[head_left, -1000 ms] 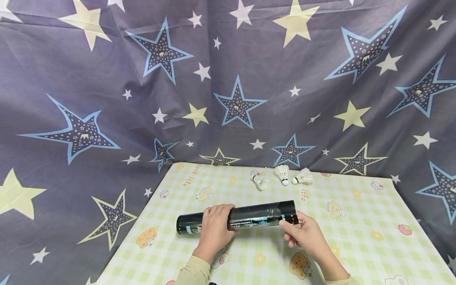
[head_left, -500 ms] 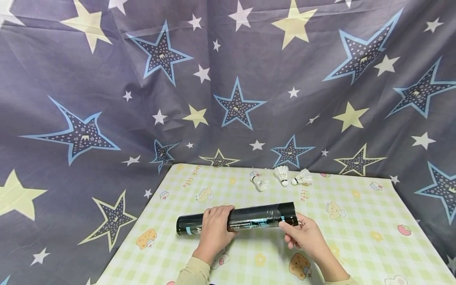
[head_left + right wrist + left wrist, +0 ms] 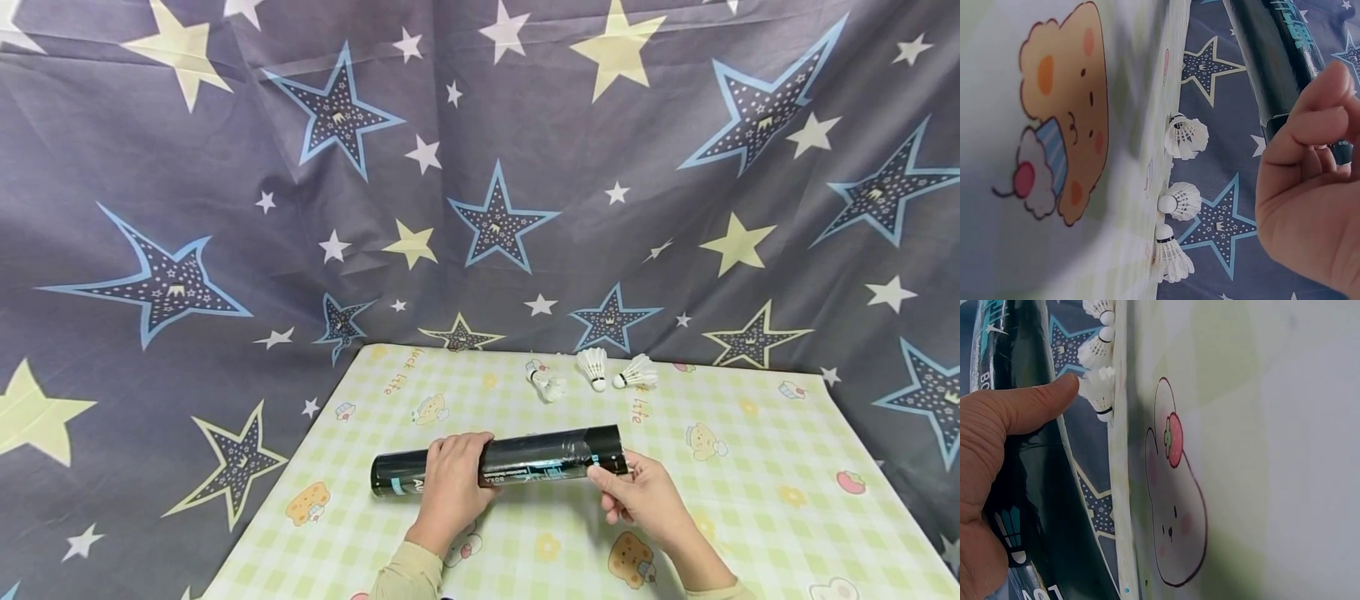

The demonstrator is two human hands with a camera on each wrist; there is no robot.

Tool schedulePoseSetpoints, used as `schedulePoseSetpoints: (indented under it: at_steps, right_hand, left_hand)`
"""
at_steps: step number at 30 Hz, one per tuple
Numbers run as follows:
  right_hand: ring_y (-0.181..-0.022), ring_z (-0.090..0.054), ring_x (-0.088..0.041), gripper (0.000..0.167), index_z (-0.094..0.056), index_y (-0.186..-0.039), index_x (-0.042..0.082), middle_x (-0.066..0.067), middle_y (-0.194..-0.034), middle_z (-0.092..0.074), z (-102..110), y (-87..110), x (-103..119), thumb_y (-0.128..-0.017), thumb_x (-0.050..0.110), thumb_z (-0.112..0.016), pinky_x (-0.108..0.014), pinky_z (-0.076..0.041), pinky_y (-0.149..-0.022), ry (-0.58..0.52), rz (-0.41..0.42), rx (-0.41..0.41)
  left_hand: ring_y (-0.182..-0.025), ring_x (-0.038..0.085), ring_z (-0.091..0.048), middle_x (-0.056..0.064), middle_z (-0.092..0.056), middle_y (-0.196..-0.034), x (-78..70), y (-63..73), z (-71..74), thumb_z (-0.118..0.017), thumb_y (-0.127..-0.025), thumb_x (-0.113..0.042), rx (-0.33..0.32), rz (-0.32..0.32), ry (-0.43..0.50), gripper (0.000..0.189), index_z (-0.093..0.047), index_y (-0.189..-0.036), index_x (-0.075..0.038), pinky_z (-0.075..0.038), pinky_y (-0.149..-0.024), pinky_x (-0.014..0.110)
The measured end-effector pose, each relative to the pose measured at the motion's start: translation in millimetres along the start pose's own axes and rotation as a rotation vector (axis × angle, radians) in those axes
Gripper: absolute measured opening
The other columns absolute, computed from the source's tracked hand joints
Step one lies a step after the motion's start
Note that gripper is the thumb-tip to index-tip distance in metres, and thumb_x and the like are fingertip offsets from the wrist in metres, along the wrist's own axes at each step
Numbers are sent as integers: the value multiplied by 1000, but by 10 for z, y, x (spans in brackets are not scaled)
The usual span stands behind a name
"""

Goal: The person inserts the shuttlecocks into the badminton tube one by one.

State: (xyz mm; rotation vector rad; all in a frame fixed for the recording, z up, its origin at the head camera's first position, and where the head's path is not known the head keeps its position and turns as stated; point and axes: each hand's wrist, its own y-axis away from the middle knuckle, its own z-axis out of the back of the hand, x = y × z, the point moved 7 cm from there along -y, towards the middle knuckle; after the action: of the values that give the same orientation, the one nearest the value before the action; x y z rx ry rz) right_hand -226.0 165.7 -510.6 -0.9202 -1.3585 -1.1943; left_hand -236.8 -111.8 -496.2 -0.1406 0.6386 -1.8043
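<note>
A long black shuttlecock tube (image 3: pixel 536 457) with blue and white lettering is held nearly level above the table, its right end slightly higher. My left hand (image 3: pixel 453 483) grips it left of the middle, fingers over the top; in the left wrist view the thumb (image 3: pixel 1041 406) lies along its side. At the tube's right end, my right hand (image 3: pixel 647 496) pinches the rim between thumb and curled fingers, as the right wrist view also shows (image 3: pixel 1310 181). What lies inside that end is hidden from view.
Three white shuttlecocks, a left one (image 3: pixel 546 385), a middle one (image 3: pixel 593 369) and a right one (image 3: pixel 636 372), lie near the table's back edge. A green checked cloth (image 3: pixel 750 467) covers the table. Behind it hangs a dark curtain (image 3: pixel 517 125) with stars.
</note>
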Motion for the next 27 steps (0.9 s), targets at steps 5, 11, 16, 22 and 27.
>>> schedulePoseSetpoints:
  at_steps: [5,11,16,22,27]
  right_hand:
    - [-46,-61,-10,30,-65,-98,4,3,-56,-62,-14,6,-36,-103,33,-72,-21,-42,-47,24,-21,110]
    - [-46,-59,-8,30,-63,-95,6,4,-57,-61,-55,33,-80,-108,33,-65,-23,-44,-47,13,-34,225]
    - [-46,-60,-7,31,-60,-91,9,4,-57,-59,-52,35,-90,-108,35,-65,-23,-43,-48,-1,-48,232]
    - [-46,-61,-7,32,-59,-90,7,6,-56,-59,-62,54,-87,-108,33,-64,-23,-43,-48,2,-47,252]
    - [-44,-60,-6,34,-58,-90,5,7,-55,-58,-56,49,-97,-108,34,-64,-24,-41,-47,6,-56,248]
  left_hand:
    - [-118,23,-68,-2,-75,-127,-12,1,1,-107,-60,-35,3,-2,11,85,-68,-135,-21,-47,-105,48]
    - [-116,23,-68,-1,-76,-125,-21,15,-6,-108,-59,-35,-3,-14,13,86,-69,-133,-21,-47,-105,48]
    - [-116,23,-68,-1,-76,-124,-28,23,-3,-107,-58,-35,-7,-22,9,85,-69,-133,-21,-47,-105,48]
    - [-117,23,-68,-1,-76,-125,-29,27,-12,-107,-59,-36,8,-16,8,85,-69,-134,-21,-47,-106,48]
    - [-117,23,-68,-2,-76,-126,-24,27,-22,-107,-59,-37,13,-14,8,86,-68,-134,-22,-47,-107,49]
